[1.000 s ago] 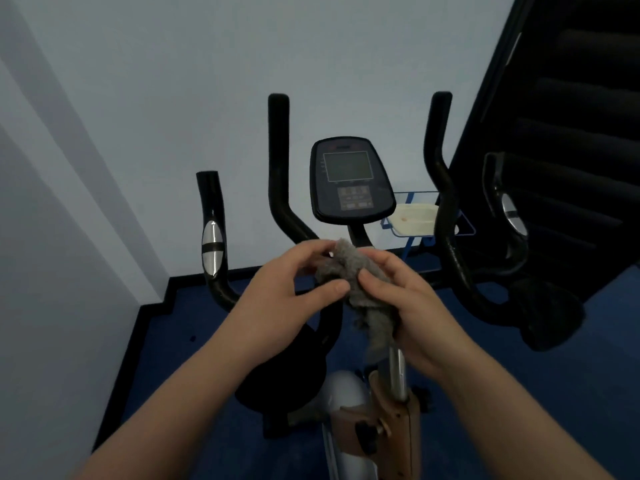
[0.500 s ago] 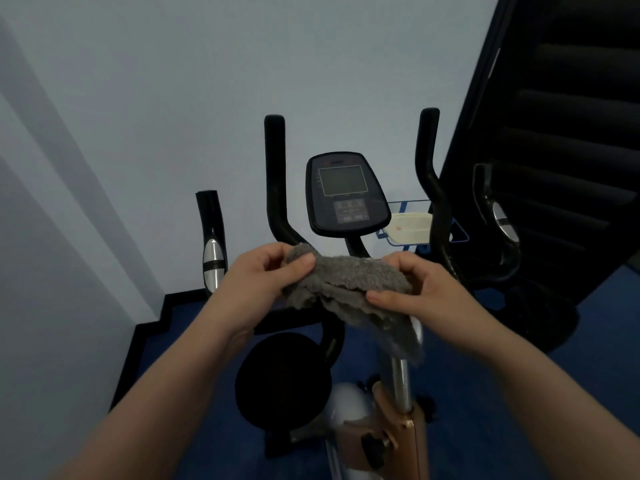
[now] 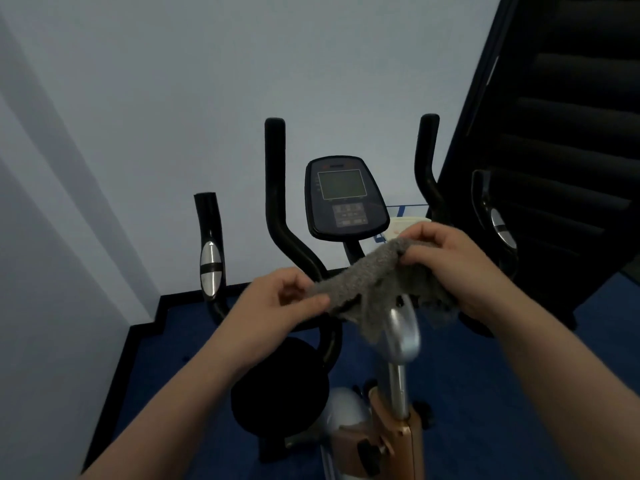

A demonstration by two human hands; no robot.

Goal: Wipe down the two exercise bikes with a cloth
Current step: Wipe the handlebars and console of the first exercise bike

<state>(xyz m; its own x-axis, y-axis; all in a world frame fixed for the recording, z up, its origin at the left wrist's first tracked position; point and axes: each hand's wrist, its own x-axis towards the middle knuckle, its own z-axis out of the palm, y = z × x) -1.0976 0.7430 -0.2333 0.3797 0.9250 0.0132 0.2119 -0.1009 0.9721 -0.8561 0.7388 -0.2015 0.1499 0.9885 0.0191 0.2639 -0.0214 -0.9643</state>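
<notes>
A grey fluffy cloth [image 3: 377, 285] hangs stretched between my two hands above an exercise bike. My left hand [image 3: 280, 303] pinches its left edge between thumb and fingers. My right hand [image 3: 450, 261] grips its upper right edge, a little higher and farther away. Behind the cloth stands the bike's dark console [image 3: 346, 199] with a grey screen. Black handlebars [image 3: 277, 202] rise on both sides of it, and the lower left grip carries a silver sensor [image 3: 210, 268]. The silver post [image 3: 401, 337] runs down into a copper-coloured frame [image 3: 391, 445].
A pale wall fills the left and the back. The dark underside of a staircase [image 3: 571, 133] slopes down on the right. Blue carpet [image 3: 502, 393] with a black skirting covers the floor. A pale tray on a blue wire rack [image 3: 405, 225] stands behind the console.
My hands have drawn apart and spread the bunched cloth out. My right hand rose and moved right with its edge. The view shifted slightly downward.
</notes>
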